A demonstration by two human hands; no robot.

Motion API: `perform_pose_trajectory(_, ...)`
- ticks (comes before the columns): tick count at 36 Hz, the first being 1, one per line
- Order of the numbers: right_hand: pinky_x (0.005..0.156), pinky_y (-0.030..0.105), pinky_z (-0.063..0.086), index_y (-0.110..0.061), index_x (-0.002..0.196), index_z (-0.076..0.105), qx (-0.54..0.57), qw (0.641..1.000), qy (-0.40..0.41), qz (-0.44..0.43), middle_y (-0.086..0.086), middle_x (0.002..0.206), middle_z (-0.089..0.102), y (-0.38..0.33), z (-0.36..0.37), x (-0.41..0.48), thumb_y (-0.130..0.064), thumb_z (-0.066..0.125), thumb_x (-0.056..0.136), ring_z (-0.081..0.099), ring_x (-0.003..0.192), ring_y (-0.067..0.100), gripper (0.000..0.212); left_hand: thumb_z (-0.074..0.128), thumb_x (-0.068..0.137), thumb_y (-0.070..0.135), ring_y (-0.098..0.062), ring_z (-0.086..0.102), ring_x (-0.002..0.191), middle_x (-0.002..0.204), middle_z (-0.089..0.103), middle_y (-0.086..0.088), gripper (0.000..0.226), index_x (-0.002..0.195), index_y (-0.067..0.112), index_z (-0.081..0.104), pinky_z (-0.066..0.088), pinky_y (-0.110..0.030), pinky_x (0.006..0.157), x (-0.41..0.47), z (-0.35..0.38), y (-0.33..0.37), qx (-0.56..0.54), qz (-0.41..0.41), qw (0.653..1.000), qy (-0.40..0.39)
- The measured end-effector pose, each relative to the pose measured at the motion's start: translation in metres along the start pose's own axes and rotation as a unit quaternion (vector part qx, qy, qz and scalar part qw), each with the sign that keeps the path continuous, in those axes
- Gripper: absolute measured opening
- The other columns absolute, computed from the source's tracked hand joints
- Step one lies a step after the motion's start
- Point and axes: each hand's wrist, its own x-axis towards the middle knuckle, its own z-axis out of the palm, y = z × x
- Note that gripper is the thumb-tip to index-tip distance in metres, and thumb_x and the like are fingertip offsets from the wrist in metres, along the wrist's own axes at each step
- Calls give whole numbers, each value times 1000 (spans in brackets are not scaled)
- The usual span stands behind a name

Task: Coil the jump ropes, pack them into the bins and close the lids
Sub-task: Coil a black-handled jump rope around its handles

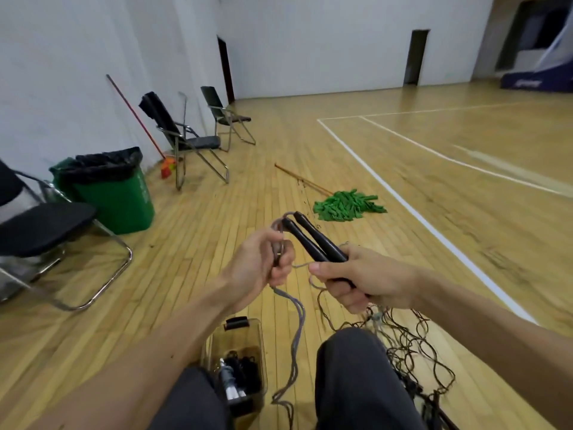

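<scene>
My right hand grips the two black handles of a jump rope, held side by side and pointing up and left. My left hand pinches the grey cord just under the handle tips; the cord loops over the tips and hangs down between my knees. A clear plastic bin with a black latch stands open on the floor between my legs and holds coiled ropes. A tangle of dark ropes lies on the floor at my right knee.
Folding chairs stand along the left wall, with a green trash bin and a leaning broom. A green mop lies on the wooden floor ahead. White court lines run to the right.
</scene>
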Motion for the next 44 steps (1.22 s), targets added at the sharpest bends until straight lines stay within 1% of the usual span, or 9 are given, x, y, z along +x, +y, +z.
perform_pose_trajectory(7, 41, 19, 27, -18, 73, 44, 108, 994, -32, 7, -2, 58, 31, 0, 26, -14, -31, 54, 103, 27, 43, 8, 33, 26, 95, 65, -16, 30, 50, 57, 38, 0, 60, 85, 13, 54, 27, -24, 48, 3, 23, -6, 50, 0, 991, 124)
perform_pose_trajectory(11, 39, 18, 26, -19, 73, 45, 182, 983, -22, 7, -3, 59, 27, 6, 37, -3, -30, 54, 102, 24, 43, 7, 33, 24, 96, 68, -17, 60, 54, 70, 66, -9, 74, 101, 6, 64, 43, -25, 50, 10, 31, -22, 12, -40, 980, 197)
perform_pose_trajectory(21, 37, 17, 25, -17, 77, 49, 264, 962, -51, 43, -6, 56, 27, 69, 52, 43, -34, 58, 94, 24, 42, 6, 26, 13, 100, 62, -12, 49, 52, 57, 55, -2, 73, 71, 13, 58, 36, -23, 51, -6, 8, -85, 86, -107, 969, 203)
perform_pose_trajectory(26, 37, 18, 26, -18, 77, 48, 276, 958, -49, 62, -5, 57, 28, 97, 57, 68, -36, 59, 94, 25, 42, 7, 27, 25, 95, 75, -33, 65, 88, 91, 68, -20, 90, 102, -5, 65, 51, -49, 91, -16, -4, -142, 27, -161, 960, 226)
perform_pose_trajectory(28, 38, 19, 25, -18, 77, 49, 274, 959, -33, 64, -4, 58, 28, 105, 55, 78, -40, 61, 91, 26, 43, 7, 29, 30, 102, 63, -30, 67, 108, 110, 72, -16, 70, 117, 5, 67, 48, -50, 101, -17, -7, -158, 10, -182, 956, 228)
perform_pose_trajectory(30, 39, 19, 25, -18, 76, 49, 259, 963, -24, 75, -4, 58, 30, 112, 49, 90, -40, 61, 92, 26, 44, 8, 30, 32, 108, 44, -23, 67, 103, 110, 72, -9, 43, 119, 15, 62, 50, -42, 93, -11, -10, -173, 11, -187, 954, 233)
perform_pose_trajectory(34, 41, 20, 26, -18, 78, 46, 203, 973, -18, 112, -5, 57, 35, 130, 34, 112, -33, 56, 102, 29, 44, 8, 30, 35, 109, 24, -5, 52, 57, 72, 61, 3, 22, 116, 20, 56, 40, -16, 50, -1, -24, -187, 95, -154, 952, 248)
perform_pose_trajectory(39, 43, 22, 28, -17, 81, 48, 80, 985, -35, 151, -4, 59, 37, 149, 22, 139, -30, 58, 102, 30, 47, 10, 26, 40, 107, 32, -20, 65, 81, 92, 70, -3, 20, 110, 28, 59, 53, -42, 72, -7, -51, -204, 327, -160, 917, 160)
perform_pose_trajectory(44, 43, 23, 31, -14, 86, 49, -61, 979, -62, 186, -4, 57, 38, 159, 9, 161, -25, 62, 100, 32, 46, 11, 21, 33, 109, 36, -25, 64, 83, 92, 67, -4, 26, 120, 22, 52, 47, -36, 65, -8, -64, -202, 586, -160, 794, 29)
